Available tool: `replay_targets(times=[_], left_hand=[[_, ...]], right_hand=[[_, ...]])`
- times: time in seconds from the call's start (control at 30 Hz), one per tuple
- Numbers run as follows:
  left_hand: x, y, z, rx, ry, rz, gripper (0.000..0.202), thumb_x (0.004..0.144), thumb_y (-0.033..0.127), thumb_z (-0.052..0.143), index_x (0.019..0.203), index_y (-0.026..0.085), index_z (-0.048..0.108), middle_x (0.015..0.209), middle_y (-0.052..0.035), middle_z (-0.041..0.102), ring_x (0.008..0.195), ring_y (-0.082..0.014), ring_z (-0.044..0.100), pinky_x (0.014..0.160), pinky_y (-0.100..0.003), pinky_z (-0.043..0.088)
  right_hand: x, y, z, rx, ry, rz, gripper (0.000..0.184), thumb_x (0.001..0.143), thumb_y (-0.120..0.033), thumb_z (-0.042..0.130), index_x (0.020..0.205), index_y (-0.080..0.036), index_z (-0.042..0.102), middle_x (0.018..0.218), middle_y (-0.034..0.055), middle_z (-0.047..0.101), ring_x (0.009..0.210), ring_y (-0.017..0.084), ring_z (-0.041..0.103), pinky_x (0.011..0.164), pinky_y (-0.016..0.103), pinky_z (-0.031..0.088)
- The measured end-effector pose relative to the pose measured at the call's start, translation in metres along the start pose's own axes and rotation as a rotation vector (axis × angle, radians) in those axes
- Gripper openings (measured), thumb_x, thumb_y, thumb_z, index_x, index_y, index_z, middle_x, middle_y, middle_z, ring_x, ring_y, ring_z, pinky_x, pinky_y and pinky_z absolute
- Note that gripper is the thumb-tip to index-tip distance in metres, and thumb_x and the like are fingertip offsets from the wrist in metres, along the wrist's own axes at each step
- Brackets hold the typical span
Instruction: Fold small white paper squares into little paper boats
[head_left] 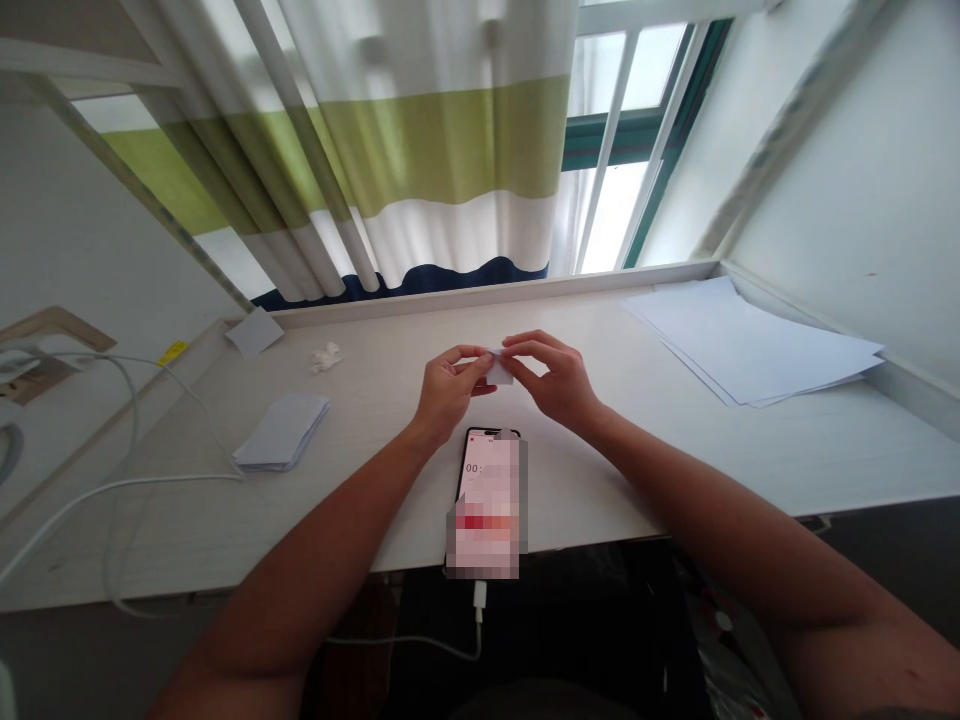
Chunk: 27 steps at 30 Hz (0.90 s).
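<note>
Both of my hands meet over the middle of the white desk [750, 450]. A small folded piece of white paper [501, 372] is pinched between them. My left hand [448, 388] grips its left side with thumb and fingers closed. My right hand [553, 378] pinches its right side and top edge. Just below my hands a phone [487, 500] lies flat on the desk with its screen lit, a white charging cable [480, 600] plugged into its near end.
A stack of white sheets [750, 345] lies at the right. A small pile of folded papers [283, 432] sits at the left, with a single folded square [255, 332] and a crumpled scrap [325, 357] behind it. White cables [127, 485] run along the left edge. Striped curtains [420, 160] hang behind.
</note>
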<state>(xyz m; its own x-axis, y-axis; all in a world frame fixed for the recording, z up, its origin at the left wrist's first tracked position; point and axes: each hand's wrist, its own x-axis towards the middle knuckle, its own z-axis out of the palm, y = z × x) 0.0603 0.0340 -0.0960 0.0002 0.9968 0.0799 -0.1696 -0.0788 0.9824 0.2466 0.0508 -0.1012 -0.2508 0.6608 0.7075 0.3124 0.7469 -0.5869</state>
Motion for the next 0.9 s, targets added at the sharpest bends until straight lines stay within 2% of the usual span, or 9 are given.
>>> replay_targets(times=[0.17,0.3,0.43,0.57,0.77,0.9], left_hand=[[-0.001,0.001,0.001,-0.03,0.01,0.018,0.033,0.08,0.041,0.091,0.096,0.016,0.076,0.096,-0.0066,0.081,0.09,-0.0223,0.08,0.085,-0.041,0.068],[0.001,0.001,0.001,-0.109,0.015,-0.036,0.029,0.083,0.036,0.09,0.097,0.015,0.075,0.091,-0.006,0.081,0.088,-0.0215,0.081,0.088,-0.041,0.068],[0.002,0.002,0.001,-0.115,-0.01,-0.074,0.025,0.086,0.034,0.088,0.095,0.014,0.075,0.088,-0.0063,0.08,0.079,-0.0201,0.08,0.083,-0.04,0.069],[0.001,0.005,-0.001,-0.095,-0.027,-0.076,0.023,0.087,0.033,0.087,0.091,0.014,0.075,0.082,-0.0056,0.079,0.079,-0.0198,0.08,0.085,-0.041,0.069],[0.0,0.007,-0.003,-0.076,-0.107,-0.002,0.038,0.082,0.047,0.09,0.093,0.014,0.077,0.085,-0.0072,0.08,0.087,-0.0233,0.081,0.093,-0.046,0.067],[0.0,0.006,-0.001,-0.061,-0.094,0.066,0.047,0.075,0.054,0.094,0.09,0.014,0.076,0.085,-0.0085,0.081,0.091,-0.0258,0.081,0.097,-0.048,0.064]], right_hand=[[-0.001,0.002,0.004,0.13,-0.027,0.109,0.025,0.099,-0.051,0.074,0.106,-0.028,0.081,0.113,0.0087,0.078,0.109,0.029,0.075,0.099,0.054,0.063],[-0.003,0.006,0.007,0.231,-0.028,0.175,0.027,0.099,-0.053,0.074,0.106,-0.028,0.082,0.109,0.0067,0.08,0.105,0.027,0.076,0.1,0.054,0.064],[-0.004,0.005,0.007,0.198,-0.005,0.083,0.022,0.102,-0.045,0.07,0.108,-0.029,0.085,0.109,0.0069,0.08,0.101,0.025,0.076,0.091,0.048,0.066],[-0.003,0.003,0.006,0.114,-0.019,0.019,0.018,0.102,-0.036,0.069,0.105,-0.03,0.086,0.106,0.0057,0.08,0.095,0.024,0.075,0.086,0.044,0.064],[-0.003,0.008,0.005,0.068,-0.014,-0.012,0.018,0.101,-0.033,0.069,0.107,-0.032,0.086,0.107,0.0058,0.078,0.098,0.025,0.073,0.087,0.044,0.062],[-0.004,0.01,0.004,0.053,-0.036,-0.046,0.016,0.1,-0.033,0.072,0.108,-0.036,0.086,0.113,0.0061,0.077,0.108,0.027,0.07,0.094,0.049,0.061]])
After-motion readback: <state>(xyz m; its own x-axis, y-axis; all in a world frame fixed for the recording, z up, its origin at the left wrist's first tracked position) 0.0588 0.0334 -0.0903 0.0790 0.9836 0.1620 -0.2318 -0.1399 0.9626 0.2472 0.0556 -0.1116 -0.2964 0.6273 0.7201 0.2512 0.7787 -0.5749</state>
